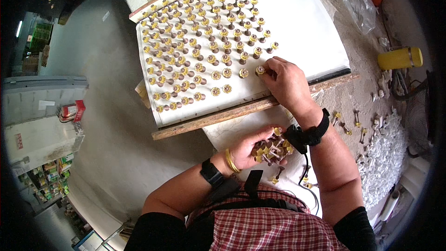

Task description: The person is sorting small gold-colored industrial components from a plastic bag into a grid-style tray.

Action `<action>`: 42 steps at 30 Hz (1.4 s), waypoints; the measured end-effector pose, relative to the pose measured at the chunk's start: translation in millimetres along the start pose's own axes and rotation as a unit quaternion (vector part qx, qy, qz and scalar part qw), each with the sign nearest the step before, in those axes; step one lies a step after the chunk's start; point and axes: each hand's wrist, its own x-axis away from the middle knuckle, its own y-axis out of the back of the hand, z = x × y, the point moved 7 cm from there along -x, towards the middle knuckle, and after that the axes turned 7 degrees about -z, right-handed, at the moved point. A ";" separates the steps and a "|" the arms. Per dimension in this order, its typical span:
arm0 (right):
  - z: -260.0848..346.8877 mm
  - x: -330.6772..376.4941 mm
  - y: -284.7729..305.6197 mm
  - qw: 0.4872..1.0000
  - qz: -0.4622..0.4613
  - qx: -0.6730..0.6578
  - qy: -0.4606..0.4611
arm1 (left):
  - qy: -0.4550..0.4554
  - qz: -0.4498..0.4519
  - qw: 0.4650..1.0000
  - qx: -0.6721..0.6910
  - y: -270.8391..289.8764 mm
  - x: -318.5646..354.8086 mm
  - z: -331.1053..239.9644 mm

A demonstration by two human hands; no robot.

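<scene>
Dozens of pegs [195,42] stand in rows on white board [306,32], left to centre. Left hand [253,148] cups a loose bunch of pegs [272,148] low over the lap. Right hand [285,81] pinches one peg [260,70] upright at row end. Small, light, rigid; likely tip easily, so grip by the yellow head. Wood rail [223,115] just below; bare board to the right.

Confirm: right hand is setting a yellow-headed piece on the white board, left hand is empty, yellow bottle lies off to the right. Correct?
Not quite. In the head view the left hand is not empty: it cups a handful of the yellow-headed pieces. The rest stands: the right hand is setting a yellow-headed piece on the white board, and the yellow bottle lies off to the right.
</scene>
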 end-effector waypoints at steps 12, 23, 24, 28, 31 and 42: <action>-2.7 -0.6 -0.8 1.000 -0.013 -0.016 0.003 | -0.017 -0.002 1.000 -0.015 -7.8 2.4 -5.1; -0.7 2.7 2.9 0.999 -0.021 -0.036 0.028 | -0.020 -0.019 1.000 -0.008 -1.7 2.9 -2.9; -1.4 3.2 1.6 0.999 -0.018 -0.037 0.027 | -0.020 -0.017 1.000 -0.011 -2.5 3.1 -2.5; -5.5 3.5 -0.4 0.998 -0.018 -0.049 0.035 | -0.019 -0.019 0.999 -0.023 -2.8 1.8 -2.7; -0.5 7.9 11.7 0.998 -0.033 -0.024 0.039 | -0.013 -0.012 1.000 -0.024 -2.4 0.8 -2.5; -72.6 46.9 88.9 0.989 -0.088 0.048 -0.104 | -0.035 -0.020 0.999 -0.010 -5.9 20.0 -6.8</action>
